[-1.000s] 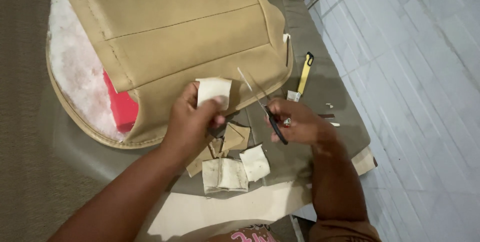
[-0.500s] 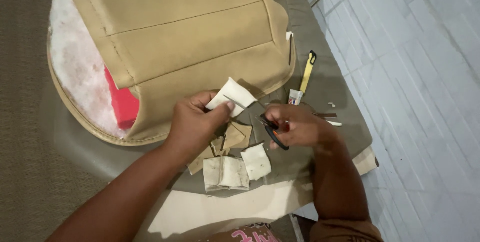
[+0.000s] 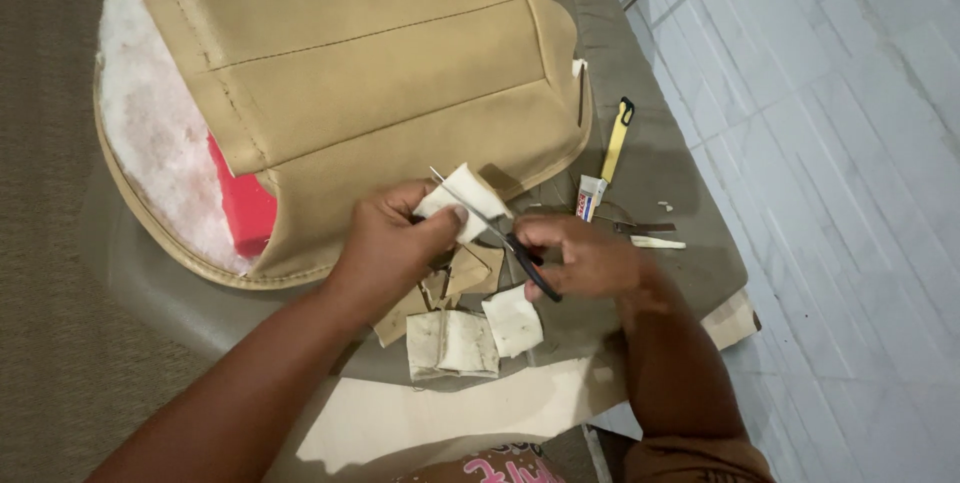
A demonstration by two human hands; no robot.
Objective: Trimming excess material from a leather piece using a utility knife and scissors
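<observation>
While L hand [image 3: 392, 243] fingers pinch a white patch [image 3: 462, 193], R hand [image 3: 585, 255] fingers grip black-handled scissors [image 3: 520, 253]. Blades meet patch, w/ tan seat cover [image 3: 380, 73] just behind.

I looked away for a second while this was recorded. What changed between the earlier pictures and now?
The left hand turned the pale scrap from flat-on to tilted. The right hand brought the scissors in leftward, so the blades now meet the scrap. The tan seat cover, cut pieces, yellow tool and small tube stayed put.
</observation>
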